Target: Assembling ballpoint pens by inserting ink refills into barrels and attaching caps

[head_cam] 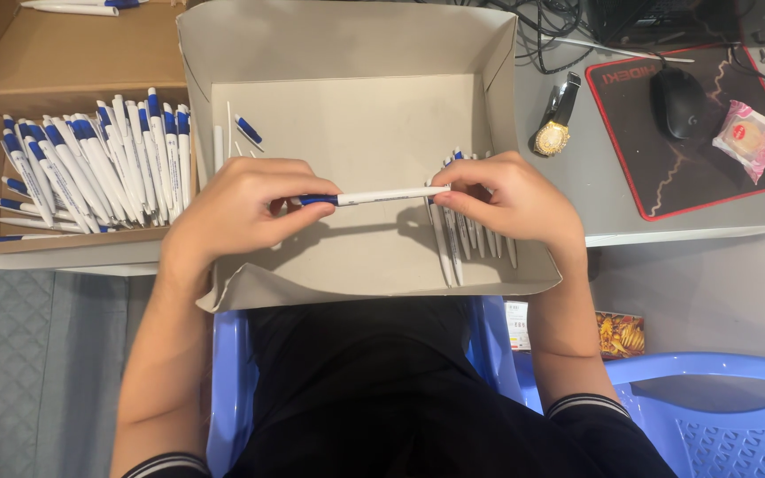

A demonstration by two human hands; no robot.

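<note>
A white pen with a blue end (382, 196) is held level between both hands over a grey cardboard box (347, 124). My left hand (241, 208) pinches the blue end. My right hand (506, 199) grips the white tip. Under my right hand, several finished white-and-blue pens (453, 252) lie in the box's right corner. A few loose pen parts (245, 130) lie at the box's back left.
An open brown carton (64, 62) at left holds many white-and-blue pens (99, 168). On the grey desk at right lie a wristwatch (557, 119), a black mouse (676, 102) on a red-edged mat and a wrapped pink snack (747, 137). Blue plastic chairs (719, 416) stand below.
</note>
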